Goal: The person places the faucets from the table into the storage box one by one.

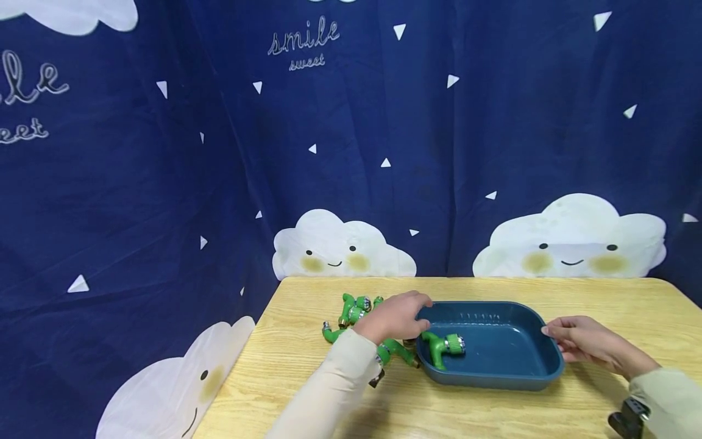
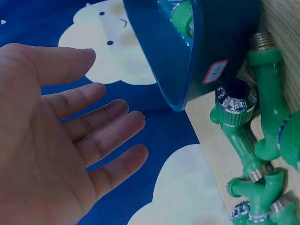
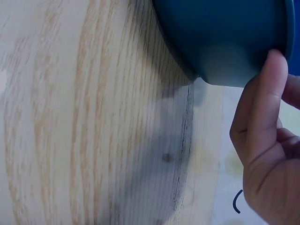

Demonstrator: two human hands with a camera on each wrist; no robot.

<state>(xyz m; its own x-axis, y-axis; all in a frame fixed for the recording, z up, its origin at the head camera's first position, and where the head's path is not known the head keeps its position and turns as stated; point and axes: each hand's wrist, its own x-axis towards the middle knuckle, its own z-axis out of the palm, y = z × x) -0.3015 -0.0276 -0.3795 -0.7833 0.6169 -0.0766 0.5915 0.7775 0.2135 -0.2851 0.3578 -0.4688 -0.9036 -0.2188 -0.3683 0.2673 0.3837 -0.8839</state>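
Observation:
A dark blue plastic tray (image 1: 507, 350) sits on the table with one green tap (image 1: 452, 344) at its left end. My right hand (image 1: 589, 343) pinches the tray's right rim between thumb and fingers; the right wrist view shows the fingertips (image 3: 275, 65) at that rim. Over the left rim is my left hand (image 1: 399, 314), its fingers spread and relaxed. In the left wrist view the palm (image 2: 42, 164) faces the camera and holds nothing, apart from the tray wall. Several more green taps (image 1: 355, 313) lie left of the tray, partly hidden by my left wrist and sleeve.
The wooden table (image 1: 263, 366) reaches back to a dark blue curtain (image 1: 351, 122) printed with white clouds and triangles. A small red-and-white label (image 2: 215, 71) is stuck on the tray's outer wall. Some taps (image 2: 274, 93) lie close beside that wall.

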